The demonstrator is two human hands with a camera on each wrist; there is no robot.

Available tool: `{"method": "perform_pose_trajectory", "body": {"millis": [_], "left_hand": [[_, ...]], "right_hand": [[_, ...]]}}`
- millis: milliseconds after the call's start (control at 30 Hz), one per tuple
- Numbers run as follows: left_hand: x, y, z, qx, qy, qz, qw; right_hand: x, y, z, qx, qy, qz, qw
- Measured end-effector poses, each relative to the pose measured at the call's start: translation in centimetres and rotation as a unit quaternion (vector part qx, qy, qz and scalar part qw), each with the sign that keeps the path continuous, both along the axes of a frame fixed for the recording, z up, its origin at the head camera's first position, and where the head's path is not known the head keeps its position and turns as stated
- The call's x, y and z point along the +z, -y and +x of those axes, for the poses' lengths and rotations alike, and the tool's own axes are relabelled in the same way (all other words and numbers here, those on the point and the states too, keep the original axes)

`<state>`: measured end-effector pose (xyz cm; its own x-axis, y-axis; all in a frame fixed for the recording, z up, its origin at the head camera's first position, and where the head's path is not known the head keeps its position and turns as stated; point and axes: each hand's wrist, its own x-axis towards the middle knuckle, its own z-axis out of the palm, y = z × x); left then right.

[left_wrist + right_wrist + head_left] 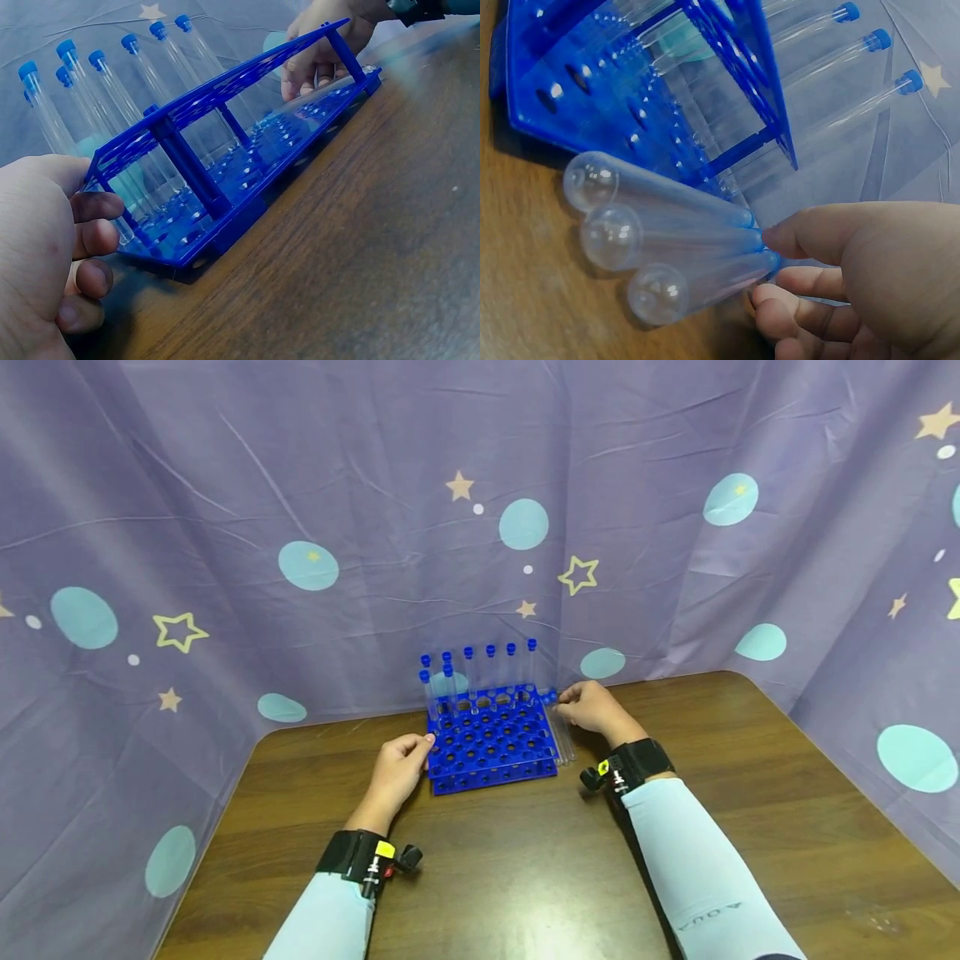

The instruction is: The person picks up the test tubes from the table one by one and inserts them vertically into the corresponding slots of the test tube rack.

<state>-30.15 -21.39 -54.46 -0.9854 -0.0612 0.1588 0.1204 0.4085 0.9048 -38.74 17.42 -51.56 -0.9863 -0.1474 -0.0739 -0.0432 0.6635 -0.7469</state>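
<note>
A blue test tube rack stands on the table, with several blue-capped test tubes upright along its back rows and left side. My left hand grips the rack's left edge, thumb on the upper plate and fingers curled below it, as the left wrist view shows. Three capped test tubes lie side by side along the rack's right side, rounded ends toward me. At their caps is my right hand, its thumb and curled fingers about the cap of the outermost tube. Exact finger contact is partly hidden.
The brown wooden table carries the rack near its back edge. Right behind it hangs a purple curtain with stars and blue spots, which also runs along both sides.
</note>
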Motion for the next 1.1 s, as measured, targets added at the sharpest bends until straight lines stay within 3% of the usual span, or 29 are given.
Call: {"method": "perform_pose_trajectory", "body": {"millis": [767, 1033, 1100], "left_hand": [[0.2, 0.0, 0.1, 0.000, 0.001, -0.003, 1.0000], [0.3, -0.1, 0.2, -0.001, -0.005, -0.002, 1.0000], [0.3, -0.1, 0.2, -0.001, -0.005, -0.002, 1.0000]], "right_hand": [[-0.2, 0.2, -0.3, -0.012, -0.021, 0.037, 0.999], [-5.5, -1.3, -5.5, -0.024, -0.059, 0.095, 0.993], [-5.1, -1.1, -4.6, -0.018, -0.056, 0.097, 0.994]]}}
